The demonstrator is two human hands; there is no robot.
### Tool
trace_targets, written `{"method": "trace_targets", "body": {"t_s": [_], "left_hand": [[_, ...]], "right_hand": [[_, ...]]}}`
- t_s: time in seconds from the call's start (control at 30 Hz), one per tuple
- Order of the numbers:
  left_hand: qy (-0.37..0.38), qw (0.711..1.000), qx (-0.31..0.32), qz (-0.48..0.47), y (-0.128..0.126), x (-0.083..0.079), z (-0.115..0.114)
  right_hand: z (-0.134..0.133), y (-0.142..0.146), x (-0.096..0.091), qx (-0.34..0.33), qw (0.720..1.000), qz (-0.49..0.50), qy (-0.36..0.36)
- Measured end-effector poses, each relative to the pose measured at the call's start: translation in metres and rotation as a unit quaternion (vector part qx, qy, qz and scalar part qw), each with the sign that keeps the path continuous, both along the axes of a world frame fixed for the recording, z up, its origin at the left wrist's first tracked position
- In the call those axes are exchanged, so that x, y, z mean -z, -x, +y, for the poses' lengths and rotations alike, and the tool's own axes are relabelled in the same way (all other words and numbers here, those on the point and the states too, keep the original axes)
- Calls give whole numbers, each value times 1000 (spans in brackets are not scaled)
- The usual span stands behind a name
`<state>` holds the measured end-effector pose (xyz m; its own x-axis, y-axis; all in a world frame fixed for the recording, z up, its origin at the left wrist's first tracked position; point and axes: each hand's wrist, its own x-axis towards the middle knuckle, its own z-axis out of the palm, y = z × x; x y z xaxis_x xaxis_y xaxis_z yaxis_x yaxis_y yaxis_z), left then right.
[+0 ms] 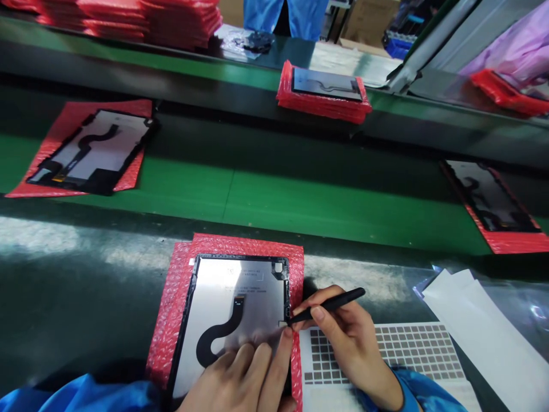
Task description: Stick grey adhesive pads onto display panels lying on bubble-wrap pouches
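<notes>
My left hand (244, 375) rests on the silvery back of a tablet screen (231, 280), fingers apart, its index fingertip at the right edge. In my right hand (354, 343) are slim black tweezers (341, 298), gripped between thumb and fingers. Their tip meets the screen's right edge beside a small pale tab (282, 324), close to my left index finger. A black curved flex cable (223, 330) lies on the screen. Under the screen is red bubble wrap (165, 320). A sheet of small grey stickers (412, 343) lies partly beneath my right hand.
White paper sheets (484, 326) lie at the right. On the green belt (274, 194) are another screen on red wrap (107, 143) at left and one (489, 194) at right. A red-wrapped stack (323, 106) stands on the ledge beyond. A person in blue (266, 14) is behind.
</notes>
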<state>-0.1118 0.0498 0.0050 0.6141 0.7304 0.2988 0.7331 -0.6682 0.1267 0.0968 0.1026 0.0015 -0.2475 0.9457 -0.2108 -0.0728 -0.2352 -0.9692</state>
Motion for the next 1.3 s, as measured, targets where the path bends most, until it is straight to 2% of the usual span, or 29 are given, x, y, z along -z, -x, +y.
{"method": "trace_targets", "body": {"t_s": [0.33,0.5,0.77,0.97,1.07,1.17,1.3], "left_hand": [[12,999,11,27,1,6,-4],[45,998,12,36,1,7,-8],[66,997,15,41,2,-5,-5],[106,994,-9,30,1,-10,-6],[121,992,-24,4,1,-9,-6],[145,989,-22,17,1,-11,-4],[134,990,-29,38,-1,-15,-6]], "right_hand": [[2,2,-1,-3,1000,-22,-21],[0,1,0,6,1000,-11,-13],[0,6,4,28,999,26,-13],[1,2,-14,73,995,24,-70],[-7,-11,-29,68,991,-24,-109],[-23,-28,-39,57,987,-67,-135],[-54,-44,-36,56,986,-125,-97]]}}
